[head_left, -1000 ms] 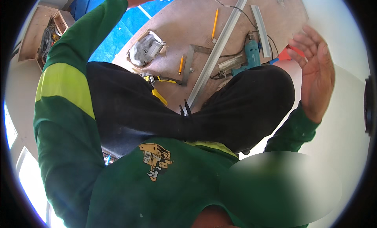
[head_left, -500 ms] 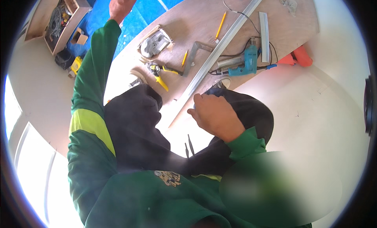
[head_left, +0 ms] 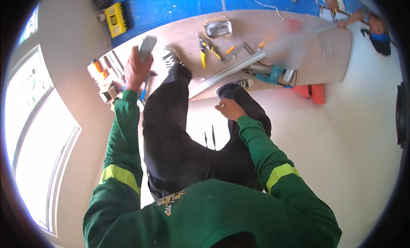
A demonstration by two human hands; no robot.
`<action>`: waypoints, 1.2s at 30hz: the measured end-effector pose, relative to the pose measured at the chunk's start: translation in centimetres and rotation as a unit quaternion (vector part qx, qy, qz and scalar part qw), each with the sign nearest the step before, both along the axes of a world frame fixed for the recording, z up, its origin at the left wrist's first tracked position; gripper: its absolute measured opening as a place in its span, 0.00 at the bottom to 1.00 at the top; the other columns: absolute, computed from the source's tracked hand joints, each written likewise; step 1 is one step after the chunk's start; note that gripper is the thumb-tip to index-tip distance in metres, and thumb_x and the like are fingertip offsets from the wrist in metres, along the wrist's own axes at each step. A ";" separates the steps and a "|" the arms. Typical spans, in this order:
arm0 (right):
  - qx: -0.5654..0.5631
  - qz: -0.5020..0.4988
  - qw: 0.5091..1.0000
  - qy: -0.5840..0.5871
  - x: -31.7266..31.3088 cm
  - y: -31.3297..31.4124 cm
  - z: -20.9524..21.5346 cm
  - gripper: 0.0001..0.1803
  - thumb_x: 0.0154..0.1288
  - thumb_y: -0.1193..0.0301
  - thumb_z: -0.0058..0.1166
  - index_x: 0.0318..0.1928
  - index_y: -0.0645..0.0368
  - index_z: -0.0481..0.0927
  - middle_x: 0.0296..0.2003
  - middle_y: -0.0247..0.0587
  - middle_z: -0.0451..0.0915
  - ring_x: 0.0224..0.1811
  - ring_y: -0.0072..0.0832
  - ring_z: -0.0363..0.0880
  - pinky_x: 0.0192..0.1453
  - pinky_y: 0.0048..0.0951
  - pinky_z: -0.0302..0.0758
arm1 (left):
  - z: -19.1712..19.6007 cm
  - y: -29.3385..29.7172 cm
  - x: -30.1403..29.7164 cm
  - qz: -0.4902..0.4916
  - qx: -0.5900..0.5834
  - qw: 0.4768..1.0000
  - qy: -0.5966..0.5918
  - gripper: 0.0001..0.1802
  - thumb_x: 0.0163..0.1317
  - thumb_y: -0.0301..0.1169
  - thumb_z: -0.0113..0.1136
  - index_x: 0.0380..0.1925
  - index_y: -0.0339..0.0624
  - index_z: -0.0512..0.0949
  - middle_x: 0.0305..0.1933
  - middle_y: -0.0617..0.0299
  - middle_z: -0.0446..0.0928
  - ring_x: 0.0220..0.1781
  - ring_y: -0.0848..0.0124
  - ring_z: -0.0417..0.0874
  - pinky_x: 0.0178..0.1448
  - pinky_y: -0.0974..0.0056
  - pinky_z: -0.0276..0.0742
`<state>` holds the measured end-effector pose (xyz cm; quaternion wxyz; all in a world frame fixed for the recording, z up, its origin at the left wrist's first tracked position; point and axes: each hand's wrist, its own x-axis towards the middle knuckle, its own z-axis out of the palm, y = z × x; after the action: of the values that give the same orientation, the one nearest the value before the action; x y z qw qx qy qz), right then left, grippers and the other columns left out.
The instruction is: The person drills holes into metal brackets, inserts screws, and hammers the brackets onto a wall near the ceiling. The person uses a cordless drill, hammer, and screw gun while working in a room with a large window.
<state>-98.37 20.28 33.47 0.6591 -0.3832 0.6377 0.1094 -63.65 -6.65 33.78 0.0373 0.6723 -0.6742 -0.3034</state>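
Metal piece above plywood board (blue floor)

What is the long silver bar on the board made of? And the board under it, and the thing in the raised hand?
The long bar looks like bare metal, likely aluminium or steel: pale grey with a dull shine and straight folded edges. The board looks like plywood or similar sheet wood: flat, matt, light tan. The small piece in the left hand is grey and looks metallic, but it is blurred, so that is uncertain.

yellow toolbox, teal drill — yellow snips
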 end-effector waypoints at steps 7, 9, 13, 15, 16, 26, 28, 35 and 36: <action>0.117 -0.317 0.941 0.032 -2.8 -2.5 4.6 0.17 0.80 0.56 0.60 0.50 0.58 0.84 0.36 0.32 0.84 0.35 0.21 0.84 0.38 0.26 0.79 | 6.1 16.8 16.2 0.158 0.173 0.972 0.005 0.37 0.60 0.42 0.75 0.63 0.35 0.71 0.48 0.37 0.86 0.48 0.38 0.89 0.53 0.41 0.83; 0.097 -0.346 0.932 0.055 -3.8 -4.5 7.4 0.17 0.80 0.57 0.60 0.52 0.58 0.84 0.36 0.32 0.85 0.35 0.23 0.84 0.37 0.27 0.79 | 7.3 21.5 17.9 0.220 0.246 0.944 0.005 0.41 0.59 0.45 0.76 0.64 0.34 0.70 0.50 0.37 0.87 0.51 0.39 0.90 0.55 0.42 0.84; 0.079 -0.329 0.937 0.090 -4.6 -8.3 14.4 0.17 0.81 0.55 0.60 0.55 0.54 0.82 0.38 0.31 0.84 0.36 0.22 0.85 0.39 0.26 0.80 | 10.7 26.7 17.4 0.272 0.358 0.893 -0.033 0.56 0.56 0.62 0.76 0.71 0.30 0.68 0.60 0.28 0.83 0.65 0.36 0.85 0.67 0.42 0.80; 0.072 -0.311 0.941 0.107 -4.6 -10.5 17.5 0.17 0.81 0.55 0.60 0.56 0.53 0.82 0.37 0.30 0.84 0.37 0.21 0.86 0.40 0.25 0.81 | 12.1 27.3 16.4 0.301 0.401 0.865 -0.013 0.63 0.60 0.75 0.63 0.75 0.28 0.66 0.66 0.24 0.79 0.72 0.36 0.79 0.74 0.43 0.74; 0.070 -0.305 0.943 0.115 -4.5 -11.5 18.9 0.16 0.81 0.56 0.60 0.56 0.53 0.82 0.37 0.30 0.84 0.37 0.21 0.86 0.40 0.25 0.81 | 12.5 27.5 16.1 0.336 0.426 0.840 -0.007 0.65 0.64 0.80 0.54 0.77 0.27 0.65 0.68 0.23 0.77 0.76 0.36 0.76 0.77 0.43 0.70; -0.006 -0.243 0.970 0.033 5.6 -27.0 24.0 0.17 0.82 0.60 0.59 0.59 0.60 0.82 0.38 0.33 0.85 0.34 0.22 0.85 0.36 0.23 0.79 | 11.8 33.1 17.9 0.415 0.306 0.833 0.198 0.40 0.81 0.59 0.44 0.58 0.27 0.84 0.53 0.34 0.87 0.58 0.49 0.87 0.68 0.54 0.76; -0.036 -0.136 0.989 0.034 8.7 -30.4 24.5 0.17 0.82 0.60 0.59 0.58 0.59 0.82 0.38 0.33 0.85 0.34 0.22 0.85 0.36 0.23 0.79 | 13.3 34.4 17.4 0.472 0.237 0.806 0.267 0.32 0.81 0.52 0.51 0.58 0.31 0.85 0.56 0.41 0.88 0.58 0.54 0.87 0.67 0.59 0.77; -0.009 0.122 0.990 0.070 14.0 -37.1 24.0 0.15 0.80 0.60 0.60 0.53 0.58 0.84 0.36 0.33 0.84 0.33 0.21 0.85 0.34 0.25 0.78 | 19.7 34.9 14.2 0.679 0.235 0.583 0.378 0.23 0.78 0.42 0.61 0.63 0.38 0.84 0.55 0.57 0.88 0.55 0.70 0.87 0.62 0.66 0.79; -0.007 0.174 0.983 0.061 14.3 -38.0 23.4 0.15 0.80 0.60 0.61 0.53 0.58 0.84 0.35 0.33 0.84 0.33 0.21 0.85 0.33 0.25 0.78 | 20.7 34.8 13.4 0.710 0.244 0.525 0.401 0.23 0.78 0.41 0.62 0.64 0.39 0.84 0.55 0.58 0.88 0.55 0.72 0.86 0.61 0.67 0.80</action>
<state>-84.06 -17.72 56.83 0.5869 -0.4856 0.6011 0.2418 -50.25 28.14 54.45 0.3417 0.7190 0.2125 -0.5667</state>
